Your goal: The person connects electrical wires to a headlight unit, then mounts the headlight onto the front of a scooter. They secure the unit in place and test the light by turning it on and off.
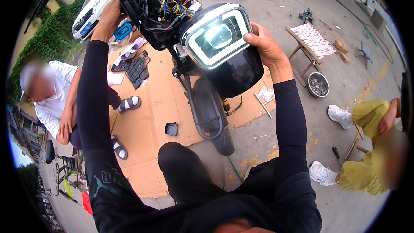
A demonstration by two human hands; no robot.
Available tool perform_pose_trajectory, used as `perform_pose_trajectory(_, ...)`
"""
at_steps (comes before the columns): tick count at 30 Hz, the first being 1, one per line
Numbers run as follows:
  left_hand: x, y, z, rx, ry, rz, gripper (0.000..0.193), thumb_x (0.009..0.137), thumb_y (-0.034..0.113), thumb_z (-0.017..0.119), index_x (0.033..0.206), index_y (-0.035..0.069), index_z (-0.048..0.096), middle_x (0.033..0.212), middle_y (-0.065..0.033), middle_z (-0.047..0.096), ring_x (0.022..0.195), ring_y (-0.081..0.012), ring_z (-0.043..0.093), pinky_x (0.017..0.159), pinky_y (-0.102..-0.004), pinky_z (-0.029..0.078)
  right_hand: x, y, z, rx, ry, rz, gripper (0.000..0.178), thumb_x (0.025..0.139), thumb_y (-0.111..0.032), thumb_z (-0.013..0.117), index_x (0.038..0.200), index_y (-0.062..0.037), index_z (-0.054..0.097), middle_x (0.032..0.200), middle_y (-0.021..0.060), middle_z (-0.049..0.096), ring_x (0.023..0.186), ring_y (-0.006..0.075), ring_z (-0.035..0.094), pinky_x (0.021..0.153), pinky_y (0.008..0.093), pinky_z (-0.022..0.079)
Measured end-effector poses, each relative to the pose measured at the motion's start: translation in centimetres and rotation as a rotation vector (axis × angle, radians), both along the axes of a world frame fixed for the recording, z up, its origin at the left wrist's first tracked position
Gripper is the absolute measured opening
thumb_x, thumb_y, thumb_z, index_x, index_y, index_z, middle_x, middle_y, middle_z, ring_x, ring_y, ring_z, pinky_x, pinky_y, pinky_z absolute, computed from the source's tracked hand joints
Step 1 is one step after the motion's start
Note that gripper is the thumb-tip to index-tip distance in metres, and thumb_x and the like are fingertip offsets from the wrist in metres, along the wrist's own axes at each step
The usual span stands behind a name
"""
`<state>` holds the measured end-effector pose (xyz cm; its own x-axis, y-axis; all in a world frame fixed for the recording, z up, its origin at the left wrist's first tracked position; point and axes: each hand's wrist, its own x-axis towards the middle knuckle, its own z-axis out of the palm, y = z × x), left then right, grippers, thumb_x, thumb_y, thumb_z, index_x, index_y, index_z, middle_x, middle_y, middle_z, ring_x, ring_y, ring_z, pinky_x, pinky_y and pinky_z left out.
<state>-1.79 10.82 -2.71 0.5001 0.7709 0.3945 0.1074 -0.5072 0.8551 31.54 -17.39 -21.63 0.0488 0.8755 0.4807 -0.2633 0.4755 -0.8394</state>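
Observation:
A lit headlight [221,36] in a glossy black front shell is tilted forward on an electric scooter or bike. My right hand [268,48] grips the headlight's right side, its thumb on the front rim and the fingers behind. Beside it, bundles of coloured wires [170,6] spill from an open black housing [140,11]. My left hand [111,17] is at the left edge of this housing, closed against it, with the fingertips hidden. Below the headlight are the front wheel's mudguard [211,103] and a black tubular guard [202,131].
Cardboard [146,146] covers the ground, with a small black plastic part [171,129] on it. One person [60,95] sits at left, another [366,146] at right. A metal bowl of small parts [318,85], a low table [312,39] and a screwdriver [336,152] are on the right.

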Motion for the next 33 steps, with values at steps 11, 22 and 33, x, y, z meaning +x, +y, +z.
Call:
perform_pose_trajectory(11,-0.2,-0.1,-0.5,0.037,0.018,-0.033,0.032,0.106,0.031,0.054,0.128,0.01,0.062,0.107,-0.0002,0.073,0.089,-0.0084,0.07,0.083,-0.0283,0.058,-0.4,-0.1,0.4,-0.036,0.01,-0.005,0.086,0.076,-0.044,0.085,0.136,0.0091,0.051,0.121,0.0151,0.064,0.106,0.0175,0.063,0.093,0.0297,0.051)
perform_pose_trajectory(22,0.7,-1.2,-1.0,0.108,0.013,0.069,0.041,0.104,0.041,0.057,0.134,0.014,0.061,0.105,0.0036,0.07,0.093,-0.0055,0.063,0.084,-0.0296,0.052,-2.5,-3.4,3.9,-0.109,-0.103,-0.076,0.087,0.071,-0.038,0.087,0.131,0.0132,0.051,0.117,0.019,0.061,0.106,0.0228,0.063,0.095,0.0306,0.049)
perform_pose_trajectory(33,4.5,-22.0,-3.3,1.244,0.038,-0.298,0.079,0.1,0.069,0.033,0.121,0.0,0.067,0.121,-0.0159,0.069,0.116,-0.0303,0.066,0.105,-0.044,0.045,-3.3,-3.6,3.8,-0.108,-0.065,-0.092,0.082,0.076,-0.034,0.086,0.132,0.0141,0.049,0.116,0.0182,0.063,0.103,0.0195,0.064,0.087,0.0286,0.052)
